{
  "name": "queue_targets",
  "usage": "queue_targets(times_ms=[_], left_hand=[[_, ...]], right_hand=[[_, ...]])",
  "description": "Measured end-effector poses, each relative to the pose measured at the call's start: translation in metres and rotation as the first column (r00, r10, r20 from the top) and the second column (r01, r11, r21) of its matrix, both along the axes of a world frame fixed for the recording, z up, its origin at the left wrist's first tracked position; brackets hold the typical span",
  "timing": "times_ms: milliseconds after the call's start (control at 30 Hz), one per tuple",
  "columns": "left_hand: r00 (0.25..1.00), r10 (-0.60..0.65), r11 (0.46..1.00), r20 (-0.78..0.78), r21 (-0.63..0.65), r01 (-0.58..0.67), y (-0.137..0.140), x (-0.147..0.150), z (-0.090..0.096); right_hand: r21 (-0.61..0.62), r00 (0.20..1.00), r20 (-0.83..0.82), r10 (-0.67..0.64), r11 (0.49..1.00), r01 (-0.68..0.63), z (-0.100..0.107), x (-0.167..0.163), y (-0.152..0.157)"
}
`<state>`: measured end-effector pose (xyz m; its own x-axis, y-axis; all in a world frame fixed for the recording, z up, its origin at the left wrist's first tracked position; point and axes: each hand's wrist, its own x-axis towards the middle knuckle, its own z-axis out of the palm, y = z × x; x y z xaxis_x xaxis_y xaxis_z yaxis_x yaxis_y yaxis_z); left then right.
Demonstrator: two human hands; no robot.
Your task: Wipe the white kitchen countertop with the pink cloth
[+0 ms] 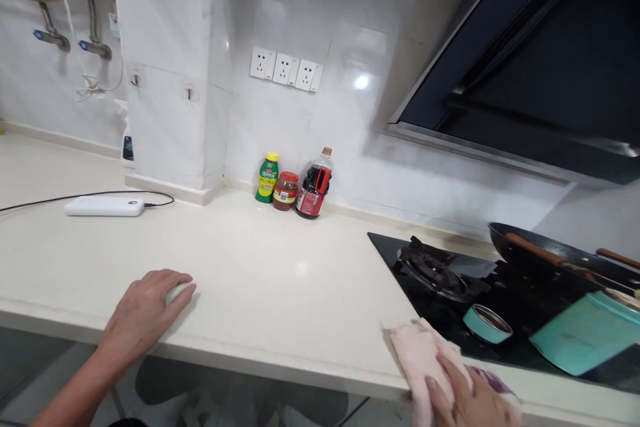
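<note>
My left hand (145, 310) rests low over the white countertop (280, 307) near its front edge, thumb and fingers curled around a small whitish rounded object (177, 291). Most of that object is hidden, so its kind does not show. At the lower right, my right hand (467, 397) presses on a pale pink cloth (423, 353) beside the stove's front corner. Part of the cloth hangs over the counter edge, and a purple patch shows by the fingers. Closest to the cloth on the black glass stove (520, 340) stands a small teal round cup or lid (487, 323).
A teal container (585, 333) and a wok (540, 243) sit on the stove by a burner (435, 270). Against the wall stand a green bottle (267, 178), a red-lidded jar (285, 191) and a soy sauce bottle (314, 187). A cabled white power bank (105, 206) lies left.
</note>
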<state>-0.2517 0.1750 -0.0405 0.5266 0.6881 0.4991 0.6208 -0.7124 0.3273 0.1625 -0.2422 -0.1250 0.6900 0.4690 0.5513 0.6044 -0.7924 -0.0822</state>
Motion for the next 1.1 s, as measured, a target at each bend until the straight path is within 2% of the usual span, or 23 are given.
queue_targets(times_ms=[133, 233, 300, 400, 567, 700, 800, 867, 933, 1000, 1100], left_hand=[[1.0, -0.01, 1.0, -0.024, 0.016, 0.01, 0.001, 0.0, 0.0], [0.999, -0.008, 1.0, -0.033, 0.016, 0.008, 0.0, -0.001, 0.001], [0.999, -0.008, 1.0, -0.034, 0.016, 0.009, 0.0, -0.002, 0.001], [0.999, -0.011, 1.0, -0.033, 0.011, 0.011, 0.001, -0.002, 0.001], [1.0, -0.016, 1.0, -0.007, 0.02, 0.016, 0.003, -0.002, 0.001], [1.0, -0.024, 1.0, 0.019, 0.014, 0.024, 0.005, -0.002, 0.001], [0.999, -0.026, 1.0, 0.045, 0.003, 0.026, 0.007, -0.004, -0.001], [0.997, -0.024, 1.0, 0.074, 0.011, 0.023, 0.008, -0.005, -0.003], [0.996, -0.023, 1.0, 0.086, 0.019, 0.021, 0.009, -0.006, -0.005], [0.997, -0.02, 1.0, 0.08, 0.022, 0.018, 0.01, -0.006, -0.006], [0.998, -0.022, 1.0, 0.056, 0.023, 0.021, 0.009, -0.006, -0.005]], right_hand=[[-0.088, 0.967, 0.203, 0.153, 0.987, -0.138, 0.007, -0.027, 0.033], [-0.137, 0.881, 0.328, 0.341, 0.94, -0.313, 0.014, -0.059, 0.061], [-0.144, 0.829, 0.358, 0.43, 0.903, -0.405, 0.02, -0.088, 0.083], [-0.11, 0.799, 0.324, 0.506, 0.859, -0.5, 0.029, -0.14, 0.121], [-0.012, 0.705, 0.251, 0.663, 0.731, -0.683, 0.039, -0.228, 0.199], [0.03, 0.578, 0.364, 0.731, 0.611, -0.791, 0.036, -0.271, 0.249], [0.059, 0.527, 0.477, 0.703, 0.573, -0.818, 0.034, -0.27, 0.254], [0.044, 0.491, 0.506, 0.709, 0.548, -0.836, 0.032, -0.252, 0.241], [-0.008, 0.476, 0.48, 0.737, 0.547, -0.837, 0.03, -0.225, 0.216], [-0.053, 0.518, 0.412, 0.75, 0.587, -0.808, 0.026, -0.193, 0.184], [-0.125, 0.623, 0.35, 0.699, 0.694, -0.709, 0.013, -0.136, 0.128]])
